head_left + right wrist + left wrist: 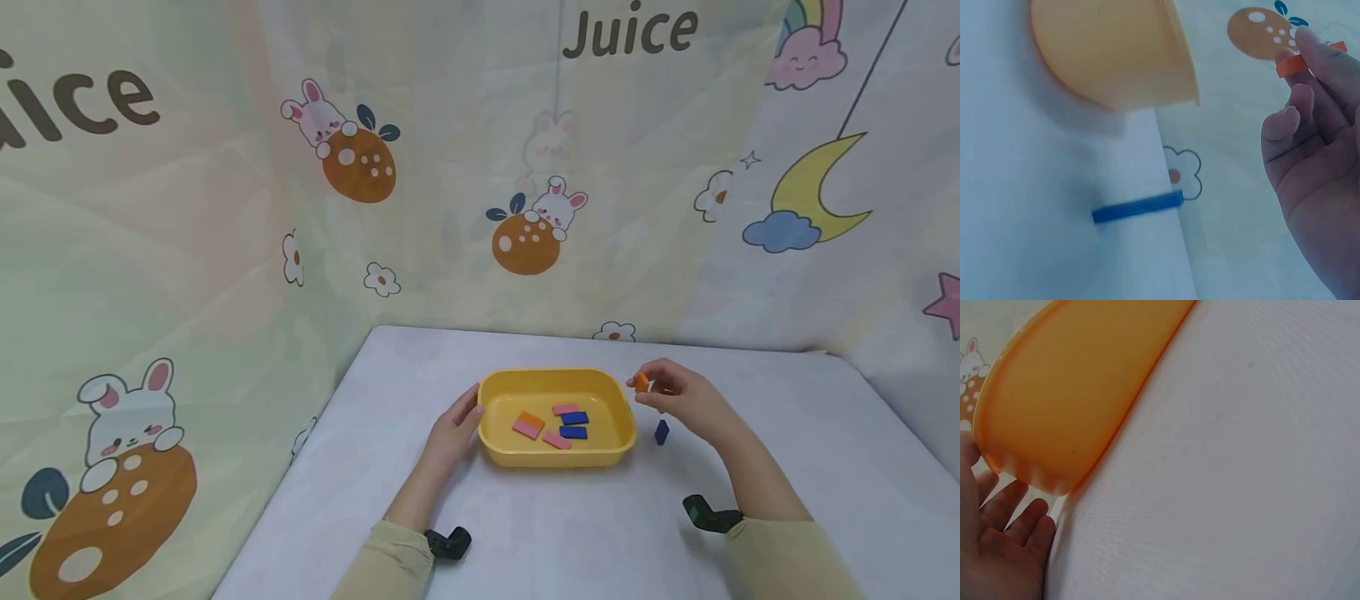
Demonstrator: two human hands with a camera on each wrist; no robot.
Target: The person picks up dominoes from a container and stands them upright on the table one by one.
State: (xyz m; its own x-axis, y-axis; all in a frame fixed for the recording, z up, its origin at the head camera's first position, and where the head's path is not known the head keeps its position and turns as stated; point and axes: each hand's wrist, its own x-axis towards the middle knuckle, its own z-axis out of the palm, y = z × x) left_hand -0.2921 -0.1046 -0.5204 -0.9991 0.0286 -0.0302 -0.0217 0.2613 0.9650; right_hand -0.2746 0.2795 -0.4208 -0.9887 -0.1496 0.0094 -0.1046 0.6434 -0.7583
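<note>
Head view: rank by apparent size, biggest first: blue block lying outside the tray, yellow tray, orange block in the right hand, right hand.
1. Yellow tray
2. Right hand
3. Unranked: blue block and orange block. They look close in size, and the orange one is partly covered.
</note>
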